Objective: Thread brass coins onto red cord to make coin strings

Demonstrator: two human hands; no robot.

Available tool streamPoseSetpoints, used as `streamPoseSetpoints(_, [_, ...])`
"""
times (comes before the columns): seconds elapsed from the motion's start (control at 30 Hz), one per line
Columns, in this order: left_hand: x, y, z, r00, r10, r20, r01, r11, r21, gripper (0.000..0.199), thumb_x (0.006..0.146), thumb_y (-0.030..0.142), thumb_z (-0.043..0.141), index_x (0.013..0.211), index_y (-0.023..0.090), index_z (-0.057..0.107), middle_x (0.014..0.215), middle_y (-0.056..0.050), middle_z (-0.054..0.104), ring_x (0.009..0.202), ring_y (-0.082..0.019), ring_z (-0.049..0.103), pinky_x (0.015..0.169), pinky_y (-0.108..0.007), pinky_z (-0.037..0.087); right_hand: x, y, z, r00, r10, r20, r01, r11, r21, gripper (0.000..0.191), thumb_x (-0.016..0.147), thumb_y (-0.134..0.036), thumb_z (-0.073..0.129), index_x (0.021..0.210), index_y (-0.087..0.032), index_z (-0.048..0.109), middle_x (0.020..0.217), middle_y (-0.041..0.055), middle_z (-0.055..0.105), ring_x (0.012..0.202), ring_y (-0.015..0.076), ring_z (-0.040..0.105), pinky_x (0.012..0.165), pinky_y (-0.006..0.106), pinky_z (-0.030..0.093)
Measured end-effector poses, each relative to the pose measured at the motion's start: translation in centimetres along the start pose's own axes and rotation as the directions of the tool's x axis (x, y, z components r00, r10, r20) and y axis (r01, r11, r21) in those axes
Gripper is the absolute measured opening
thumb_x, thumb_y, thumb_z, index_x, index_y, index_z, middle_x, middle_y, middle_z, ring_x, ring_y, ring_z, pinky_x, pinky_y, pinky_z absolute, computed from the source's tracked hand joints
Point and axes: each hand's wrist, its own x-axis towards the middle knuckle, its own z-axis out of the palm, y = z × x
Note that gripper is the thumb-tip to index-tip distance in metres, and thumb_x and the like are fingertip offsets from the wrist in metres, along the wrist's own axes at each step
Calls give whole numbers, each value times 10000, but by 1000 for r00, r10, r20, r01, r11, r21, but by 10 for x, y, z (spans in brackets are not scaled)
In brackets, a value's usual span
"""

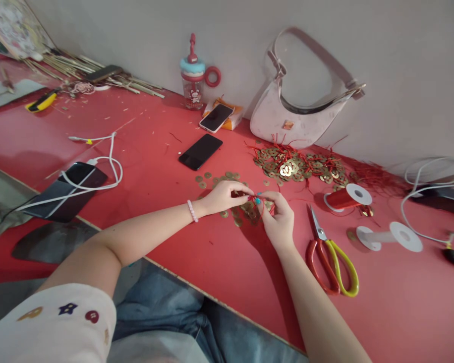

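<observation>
My left hand and my right hand meet above a scatter of brass coins on the red table. Both are closed in a pinch on a thin red cord, which hangs partly hidden behind the fingers. Whether a coin is threaded on that cord I cannot tell. Just beyond the hands lies a heap of coins tied with red cord. To the right of my right hand rest scissors with one red and one yellow handle, blades pointing away.
A spool of red cord and a bare white spool lie at right. Behind stand a pale handbag and a lidded cup. Phones, a power bank with white cable and a yellow cutter are leftward.
</observation>
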Motion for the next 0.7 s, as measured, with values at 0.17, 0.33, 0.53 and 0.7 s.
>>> streamPoseSetpoints(0.17, [0,1,0,993,-39,112,46,997,-63,184,777,189,576,918,111,665,864,-83,679,771,-150,620,703,-257,485,0,0,-1,999,-32,-20,32,999,9,48,775,-199,569,801,-215,605,788,12,603,755,144,566,701,291,468])
streamPoseSetpoints(0.33, [0,2,-1,969,40,244,-1,987,-160,147,770,189,589,866,115,673,972,-99,622,800,-141,597,714,-261,475,-2,3,2,976,174,-134,-155,978,141,88,771,-264,581,824,-194,590,743,10,599,673,134,577,637,275,480])
streamPoseSetpoints(0.53, [0,5,-2,987,13,161,48,929,-368,109,760,167,603,834,148,681,1112,-92,567,922,-157,573,774,-291,467,-1,6,2,991,21,-129,-28,998,-52,56,781,-224,562,823,-199,589,755,20,615,704,148,578,659,292,479])
streamPoseSetpoints(0.7, [4,2,-1,990,-143,12,136,907,-400,122,742,164,615,841,130,678,988,-83,643,949,-179,581,821,-324,466,-1,1,6,923,-359,137,379,911,-166,109,783,-130,542,791,-219,605,724,23,633,690,158,557,656,314,466])
